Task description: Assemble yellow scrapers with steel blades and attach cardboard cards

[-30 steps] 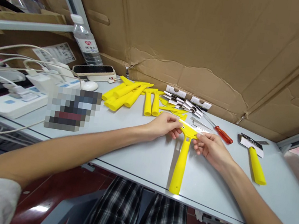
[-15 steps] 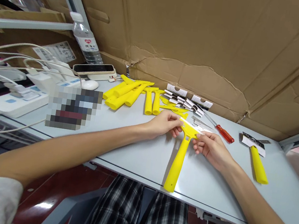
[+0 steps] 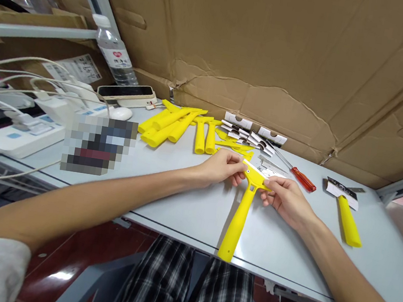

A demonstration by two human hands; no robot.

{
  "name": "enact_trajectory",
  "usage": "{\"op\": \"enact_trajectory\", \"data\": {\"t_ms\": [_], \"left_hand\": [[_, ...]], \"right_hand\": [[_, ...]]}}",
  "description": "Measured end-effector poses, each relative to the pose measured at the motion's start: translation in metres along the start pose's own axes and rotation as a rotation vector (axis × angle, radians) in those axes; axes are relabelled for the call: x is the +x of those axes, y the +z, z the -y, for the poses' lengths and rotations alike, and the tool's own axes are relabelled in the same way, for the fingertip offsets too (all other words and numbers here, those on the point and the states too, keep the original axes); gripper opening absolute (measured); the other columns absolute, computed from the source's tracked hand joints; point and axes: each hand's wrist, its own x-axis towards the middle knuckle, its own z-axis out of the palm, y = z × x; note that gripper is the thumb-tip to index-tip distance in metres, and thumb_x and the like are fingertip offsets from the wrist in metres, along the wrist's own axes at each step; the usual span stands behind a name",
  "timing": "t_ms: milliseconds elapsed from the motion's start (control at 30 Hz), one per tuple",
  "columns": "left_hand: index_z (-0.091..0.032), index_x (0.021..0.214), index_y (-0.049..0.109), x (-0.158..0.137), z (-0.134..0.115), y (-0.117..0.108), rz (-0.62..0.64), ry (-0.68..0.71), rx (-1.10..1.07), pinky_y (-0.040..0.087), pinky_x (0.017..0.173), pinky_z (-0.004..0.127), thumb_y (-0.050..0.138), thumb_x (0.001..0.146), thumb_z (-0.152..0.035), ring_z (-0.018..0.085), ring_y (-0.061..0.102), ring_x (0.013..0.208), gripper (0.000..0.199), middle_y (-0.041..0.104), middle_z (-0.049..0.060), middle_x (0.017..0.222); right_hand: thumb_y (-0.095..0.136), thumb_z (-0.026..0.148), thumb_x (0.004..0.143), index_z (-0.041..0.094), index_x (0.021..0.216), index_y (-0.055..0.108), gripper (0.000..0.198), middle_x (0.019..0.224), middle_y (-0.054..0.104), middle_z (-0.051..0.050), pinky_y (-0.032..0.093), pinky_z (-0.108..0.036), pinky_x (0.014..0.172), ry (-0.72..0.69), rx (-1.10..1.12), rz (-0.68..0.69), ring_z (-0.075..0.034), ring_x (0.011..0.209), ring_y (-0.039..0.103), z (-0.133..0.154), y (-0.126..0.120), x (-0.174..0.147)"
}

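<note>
Between my hands is a yellow scraper [image 3: 241, 212] with a wide T-shaped head and a long handle pointing toward me. My left hand [image 3: 221, 167] pinches the left end of its head, fingers closed. At the right end of the head, my right hand [image 3: 285, 196] grips with thumb and fingers. A pale strip shows along the head's far edge. Just beyond lie loose metal blades [image 3: 270, 167] and a red-handled screwdriver [image 3: 303, 179]. Off to the right rests another yellow scraper [image 3: 348, 221] with a black-and-white cover over its head.
Yellow handles [image 3: 175, 127] lie piled at the back, beside folded black-and-white card sleeves [image 3: 253, 133]. At left are a power strip [image 3: 18, 136] with tangled cables, a phone [image 3: 127, 92], a white mouse [image 3: 121, 114] and a water bottle [image 3: 115, 55]. A cardboard wall [image 3: 259, 43] closes the back.
The scraper's handle end has shifted slightly toward me and to the left. Both hands keep their hold on the head, and the other things on the table stay in place.
</note>
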Motion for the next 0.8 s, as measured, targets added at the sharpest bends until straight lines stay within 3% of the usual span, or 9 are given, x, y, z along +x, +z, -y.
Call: {"op": "enact_trajectory", "data": {"t_ms": [133, 300, 467, 633, 800], "left_hand": [[-0.012, 0.105, 0.062, 0.000, 0.002, 0.000, -0.045, 0.021, -0.041, 0.056, 0.053, 0.025, 0.061, 0.099, -0.018, 0.012, 0.067, 0.056, 0.009, 0.069, 0.003, 0.074], [-0.020, 0.133, 0.045, -0.012, 0.000, 0.004, -0.032, 0.105, 0.033, 0.057, 0.056, 0.030, 0.075, 0.091, -0.032, 0.014, 0.069, 0.062, 0.053, 0.068, 0.003, 0.096], [-0.024, 0.152, 0.038, -0.027, 0.000, 0.007, 0.078, 0.262, 0.484, 0.057, 0.069, 0.034, 0.084, 0.078, -0.033, 0.016, 0.070, 0.074, 0.087, 0.067, 0.009, 0.118], [-0.020, 0.163, 0.032, -0.023, 0.010, 0.000, 0.045, 0.408, 0.802, 0.055, 0.092, 0.045, 0.063, 0.082, -0.014, 0.028, 0.071, 0.106, 0.086, 0.072, 0.012, 0.123], [-0.018, 0.165, 0.029, -0.025, 0.013, -0.001, 0.106, 0.458, 0.999, 0.055, 0.093, 0.043, 0.054, 0.090, -0.015, 0.031, 0.070, 0.116, 0.080, 0.068, 0.017, 0.138]], "right_hand": [[0.095, 0.043, 0.065, 0.009, 0.092, 0.066, 0.053, 0.087, 0.065, -0.010, 0.052, -0.021, 0.057, -0.022, 0.027, -0.042, -0.011, 0.068, 0.061, -0.001, 0.001, 0.000], [0.097, 0.044, 0.060, 0.009, 0.092, 0.065, 0.057, 0.095, 0.068, -0.012, 0.054, -0.022, 0.056, -0.057, 0.069, -0.137, -0.011, 0.068, 0.061, -0.001, 0.003, 0.002], [0.096, 0.043, 0.061, 0.010, 0.096, 0.065, 0.057, 0.099, 0.069, -0.014, 0.058, -0.024, 0.064, -0.063, 0.110, -0.199, -0.013, 0.075, 0.065, -0.002, 0.004, 0.003], [0.094, 0.041, 0.065, 0.010, 0.100, 0.065, 0.055, 0.096, 0.067, -0.010, 0.055, -0.023, 0.060, -0.033, 0.069, -0.088, -0.011, 0.071, 0.062, -0.002, 0.006, 0.001], [0.089, 0.040, 0.072, 0.010, 0.104, 0.065, 0.050, 0.091, 0.065, -0.008, 0.052, -0.023, 0.058, -0.043, 0.002, 0.022, -0.010, 0.067, 0.060, -0.003, 0.006, 0.000]]}}
